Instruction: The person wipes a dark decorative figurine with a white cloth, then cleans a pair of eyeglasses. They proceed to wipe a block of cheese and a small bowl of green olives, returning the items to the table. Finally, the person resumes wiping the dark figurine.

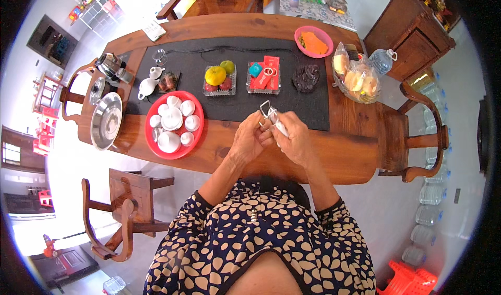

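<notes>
Over the table's near edge, my right hand [295, 138] grips a small tool by its white handle [281, 129]. A thin squared metal frame [266, 108] sticks up from the tool's far end; its exact kind is hard to tell. My left hand [249, 136] is curled beside it, with thumb and fingertips pinching the tool's metal part. Both hands are held above the wooden tabletop [223, 138], close to the black table mat [235, 109]. My fingers hide some of the tool.
Left of my hands, a red round tray [148, 138] bears a white tea set. Beyond lie plastic boxes with fruit [215, 75] and red packets [270, 66], and a dark plastic bag [306, 78]. Bagged bread [358, 79] is at right; a steel basin [105, 132] overhangs the left edge.
</notes>
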Action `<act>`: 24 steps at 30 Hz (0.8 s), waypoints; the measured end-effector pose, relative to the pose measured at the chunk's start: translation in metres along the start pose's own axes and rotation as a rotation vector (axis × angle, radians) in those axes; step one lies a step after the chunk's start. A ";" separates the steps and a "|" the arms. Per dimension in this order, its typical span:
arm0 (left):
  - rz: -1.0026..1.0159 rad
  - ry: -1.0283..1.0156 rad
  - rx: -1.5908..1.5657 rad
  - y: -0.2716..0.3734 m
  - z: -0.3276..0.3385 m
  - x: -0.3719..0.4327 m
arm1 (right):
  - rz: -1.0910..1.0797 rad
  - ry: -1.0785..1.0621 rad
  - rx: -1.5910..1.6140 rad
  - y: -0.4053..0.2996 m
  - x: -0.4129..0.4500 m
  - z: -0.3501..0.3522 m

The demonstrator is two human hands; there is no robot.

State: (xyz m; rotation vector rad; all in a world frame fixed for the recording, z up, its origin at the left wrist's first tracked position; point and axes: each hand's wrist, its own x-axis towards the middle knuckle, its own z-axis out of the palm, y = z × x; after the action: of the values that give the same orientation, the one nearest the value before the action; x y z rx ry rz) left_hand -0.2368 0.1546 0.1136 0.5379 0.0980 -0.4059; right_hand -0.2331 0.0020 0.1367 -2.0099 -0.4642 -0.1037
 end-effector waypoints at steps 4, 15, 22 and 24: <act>-0.060 0.001 0.122 -0.005 0.006 -0.002 | 0.181 0.008 0.231 0.015 -0.008 -0.016; 0.032 0.122 0.169 -0.048 0.026 0.037 | 0.539 -0.043 0.526 0.052 -0.020 -0.035; 0.294 0.484 0.355 -0.025 -0.017 0.099 | 0.610 -0.138 0.419 0.088 -0.035 -0.059; 0.361 0.545 0.457 -0.013 -0.036 0.117 | 0.678 -0.162 0.432 0.088 -0.030 -0.066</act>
State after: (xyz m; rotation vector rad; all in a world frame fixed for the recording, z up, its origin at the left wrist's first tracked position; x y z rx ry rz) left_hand -0.1340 0.1222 0.0541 1.0901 0.4318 0.0878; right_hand -0.2207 -0.0989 0.0854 -1.6522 0.1113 0.5369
